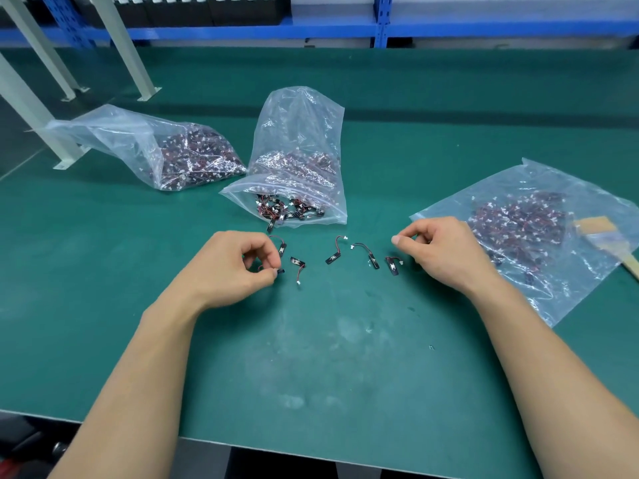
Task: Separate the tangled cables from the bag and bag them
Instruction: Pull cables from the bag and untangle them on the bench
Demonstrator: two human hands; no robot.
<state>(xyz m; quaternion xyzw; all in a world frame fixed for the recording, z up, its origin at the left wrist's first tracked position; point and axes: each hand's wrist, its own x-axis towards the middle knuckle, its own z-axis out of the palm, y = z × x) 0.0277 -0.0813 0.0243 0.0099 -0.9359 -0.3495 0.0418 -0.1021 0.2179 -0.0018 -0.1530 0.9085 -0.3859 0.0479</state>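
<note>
Several small cables with black tabs and white plugs lie loose on the green mat, among them one [298,266] left of centre and one [366,253] to its right. My left hand [230,264] pinches one small cable [278,271] at its fingertips. My right hand [441,252] hovers with curled fingers beside another loose cable [393,264]; whether it holds anything is hidden. A clear bag [297,174] stands open toward me, spilling cables. A flat clear bag [539,229] with cables lies under my right hand's far side.
A third clear bag [166,150] full of cables lies at the back left. A wooden-handled brush [608,240] rests on the right bag. Grey frame legs [58,146] stand at the left, blue shelving [380,25] behind the table.
</note>
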